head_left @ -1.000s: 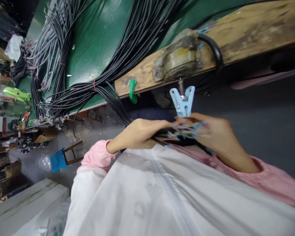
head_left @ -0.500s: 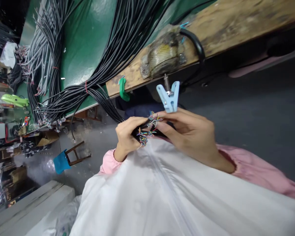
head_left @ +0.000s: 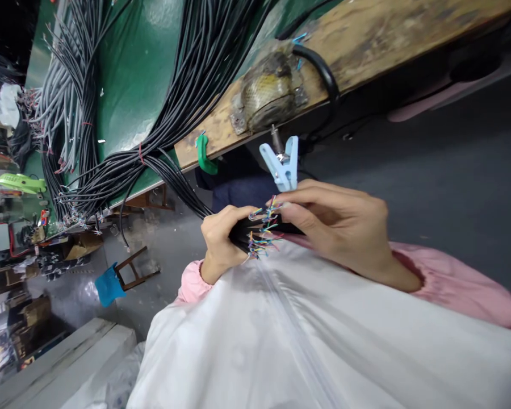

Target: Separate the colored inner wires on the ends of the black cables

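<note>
My left hand (head_left: 221, 241) is wrapped round a bunch of black cables (head_left: 240, 234) whose stripped ends point right. Thin coloured wires (head_left: 260, 241) fan out of those ends. My right hand (head_left: 344, 230) pinches some of the coloured wires between thumb and forefinger. Just above these fingers a light blue plastic clip (head_left: 283, 170) is fixed on the metal shaft of a motor (head_left: 267, 94). The motor is wrapped in clear, dirty film and sits on a wooden board (head_left: 366, 51).
More black cables (head_left: 170, 119), tied with a red band, lie across the green table (head_left: 132, 79). Grey cables (head_left: 62, 102) lie farther left. A green hook-shaped piece (head_left: 204, 156) sits on the board's edge. A blue stool (head_left: 109, 284) stands on the floor at left.
The wire ends in my left hand are now more spread out and easier to see. My right hand has shifted slightly right, still pinching wires. The whole view has moved a little.
</note>
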A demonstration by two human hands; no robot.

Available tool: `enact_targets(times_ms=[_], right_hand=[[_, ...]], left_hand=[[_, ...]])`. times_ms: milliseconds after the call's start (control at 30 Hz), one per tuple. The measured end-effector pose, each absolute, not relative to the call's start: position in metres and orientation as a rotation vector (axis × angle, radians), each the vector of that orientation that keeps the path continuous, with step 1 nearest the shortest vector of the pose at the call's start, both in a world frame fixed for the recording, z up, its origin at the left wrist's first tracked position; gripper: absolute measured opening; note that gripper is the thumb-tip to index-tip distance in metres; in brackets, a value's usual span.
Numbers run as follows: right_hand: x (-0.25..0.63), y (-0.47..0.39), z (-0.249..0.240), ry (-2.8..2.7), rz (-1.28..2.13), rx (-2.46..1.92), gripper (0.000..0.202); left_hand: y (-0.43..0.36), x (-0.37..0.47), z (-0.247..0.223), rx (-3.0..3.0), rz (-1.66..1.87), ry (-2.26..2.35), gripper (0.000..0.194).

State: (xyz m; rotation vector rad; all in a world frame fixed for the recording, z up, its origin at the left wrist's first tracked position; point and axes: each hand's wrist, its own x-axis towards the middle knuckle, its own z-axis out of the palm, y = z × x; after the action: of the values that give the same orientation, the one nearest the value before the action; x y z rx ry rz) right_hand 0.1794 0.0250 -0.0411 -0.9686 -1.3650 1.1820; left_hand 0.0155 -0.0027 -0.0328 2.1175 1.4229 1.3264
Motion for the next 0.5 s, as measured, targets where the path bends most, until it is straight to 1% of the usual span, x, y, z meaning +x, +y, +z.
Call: enact_targets(times_ms=[100, 233, 367, 433, 500], right_hand=[[0.183, 0.026, -0.040, -1.378, 1.132, -0.916, 0.020], [0.186, 0.025, -0.039, -1.387, 1.057, -0.937, 0.014], [0.185, 0.024, -0.038, -1.361, 1.039, -0.941, 0.013], [0.183, 0.023, -0.039, -1.353, 1.011, -0.925, 0.014], [0.180, 0.023, -0.039, -1.351, 0.957, -0.888, 0.017]], left_hand=[[-0.004, 0.014, -0.034, 2.197, 1.296, 1.404, 0.036], [-0.004, 0.013, -0.026, 2.225, 1.257, 1.387, 0.021], [-0.005, 0.012, -0.013, 2.259, 1.136, 1.413, 0.019], [-0.004, 0.012, -0.011, 2.277, 1.177, 1.409, 0.019], [-0.004, 0.014, -0.014, 2.263, 1.299, 1.410, 0.017]])
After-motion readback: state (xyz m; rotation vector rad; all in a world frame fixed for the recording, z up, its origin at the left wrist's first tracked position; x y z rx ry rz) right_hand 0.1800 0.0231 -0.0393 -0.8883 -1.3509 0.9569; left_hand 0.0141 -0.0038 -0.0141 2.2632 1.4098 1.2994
